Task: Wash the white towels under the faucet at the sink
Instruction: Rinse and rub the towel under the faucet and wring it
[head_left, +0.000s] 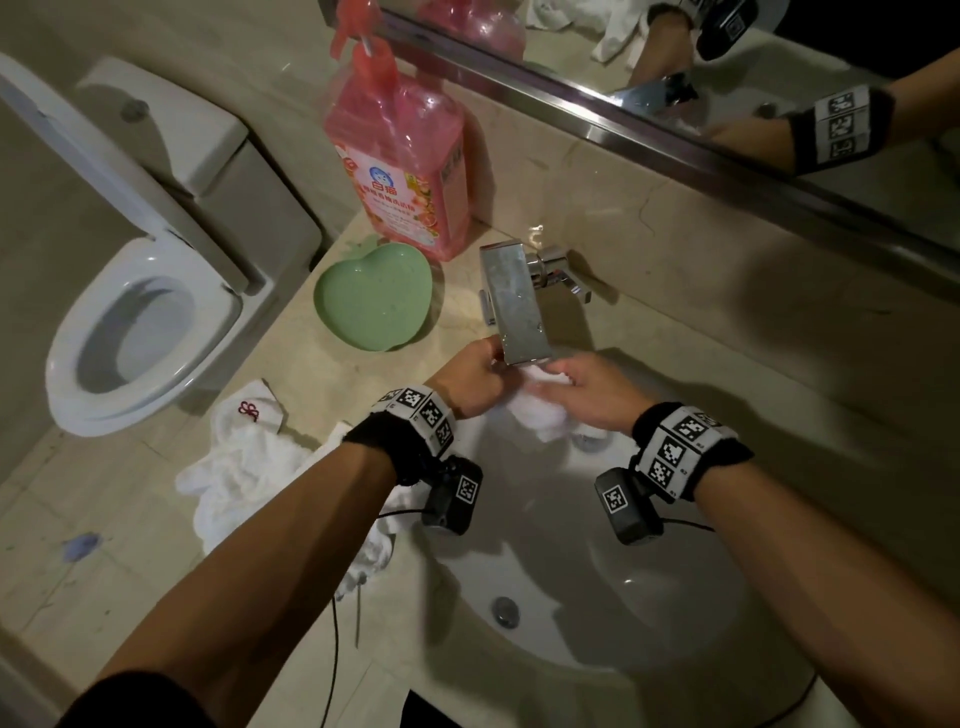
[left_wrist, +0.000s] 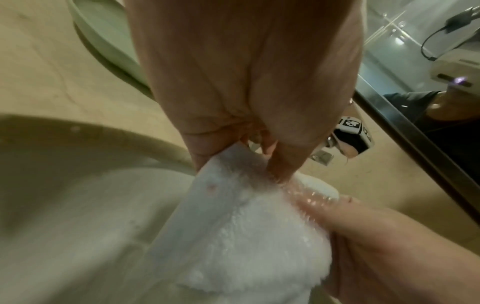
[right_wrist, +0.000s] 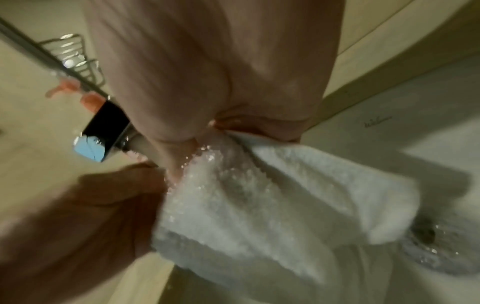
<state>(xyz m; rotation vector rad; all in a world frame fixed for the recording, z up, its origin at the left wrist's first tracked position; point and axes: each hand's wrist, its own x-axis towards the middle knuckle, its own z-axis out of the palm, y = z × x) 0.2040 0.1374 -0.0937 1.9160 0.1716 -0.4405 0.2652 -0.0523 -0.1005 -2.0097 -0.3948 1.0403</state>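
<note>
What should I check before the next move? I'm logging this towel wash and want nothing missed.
1. Both hands grip the towel: ok. The left hand and right hand pinch the white towel from either side.
2. Towel under the faucet spout: ok, it sits just below the outlet.
3. Water reaching the towel: ok, droplets glisten on it in the right wrist view.
4. Towel over the sink, not the counter: ok.
5. Drain clear: cannot tell, it looks open but blurred.
6. Other towels washed: cannot tell; they lie bunched on the counter left of the sink.
</note>
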